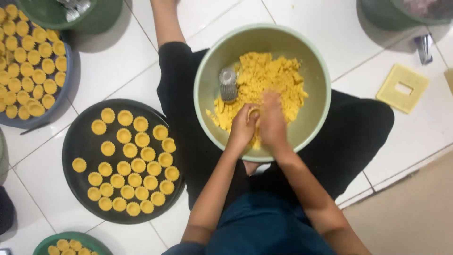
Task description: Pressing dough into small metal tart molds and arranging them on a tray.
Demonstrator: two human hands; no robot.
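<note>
**Both hands deep in the dough**

Left hand [243, 126] and right hand [272, 120] meet inside the pale green bowl [317, 113], pinching one small piece of yellow dough [264, 78]. A metal mould [228, 84] lies alongside. Filled black tray [78, 141] sits left.

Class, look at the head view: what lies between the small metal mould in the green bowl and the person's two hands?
In the head view, crumbly yellow dough fills the stretch between the metal mould and the left hand and right hand, inside the green bowl.
</note>
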